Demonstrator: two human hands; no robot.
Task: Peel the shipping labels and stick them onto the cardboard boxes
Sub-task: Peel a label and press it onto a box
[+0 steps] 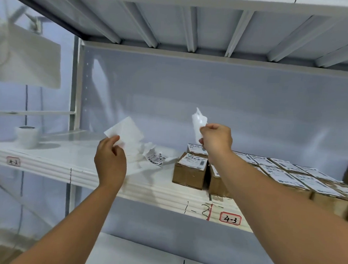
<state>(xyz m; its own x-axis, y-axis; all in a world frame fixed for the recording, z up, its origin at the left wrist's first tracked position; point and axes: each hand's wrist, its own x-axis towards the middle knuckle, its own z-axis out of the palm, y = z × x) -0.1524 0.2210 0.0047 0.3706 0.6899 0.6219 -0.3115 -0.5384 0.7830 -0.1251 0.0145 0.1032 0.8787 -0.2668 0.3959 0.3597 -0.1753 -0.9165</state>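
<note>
Aloft, left hand (pixel 110 160) pinches a flat white label (pixel 126 132); right hand (pixel 217 140), crumpled backing (pixel 198 121).

We read "4-3" in black on red-bordered tag (pixel 230 218), stuck to shelf front edge (pixel 155 193), right part. Just left of it, handwritten black marks (pixel 195 208) on same edge look like "1-3"; we cannot be sure. Far left, second red-bordered tag (pixel 13 161), blurred, seems "4-2". On cardboard boxes (pixel 189 177), shipping labels (pixel 193 162) carry barcodes and print too small for us to read.
</note>
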